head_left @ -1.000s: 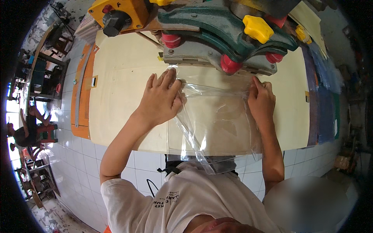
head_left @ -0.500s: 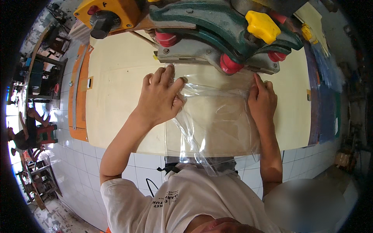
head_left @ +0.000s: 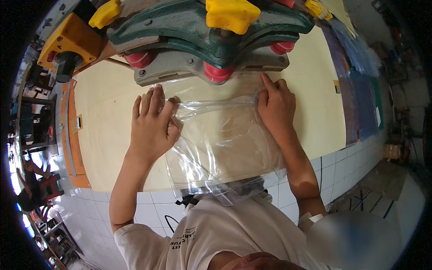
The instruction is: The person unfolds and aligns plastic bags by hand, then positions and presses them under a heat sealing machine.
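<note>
A transparent plastic sheet [head_left: 216, 135], creased and shiny, lies on the cream-covered table and hangs over its near edge toward my shirt. Its far edge meets the grey metal bar [head_left: 180, 69] of a green press machine [head_left: 180, 33]. My left hand [head_left: 155, 121] lies on the sheet's left side, fingers stretched toward the bar and apart. On the right side my right hand [head_left: 276, 105] rests along the sheet's edge, index finger stretched to just short of the bar, the other fingers partly bent. Both hands press on the sheet without gripping it.
Yellow star-shaped knobs [head_left: 231, 15] and red round pads [head_left: 218, 71] sit on the machine. A yellow control box [head_left: 69, 45] with a black knob is at the far left. Bluish plastic sheets [head_left: 355, 49] lie at the right. A person [head_left: 29, 184] sits on a stool at far left.
The whole view has swung, so the machine, table and hands appear farther left. Both hands stay on the plastic sheet by the bar, with their pose nearly the same.
</note>
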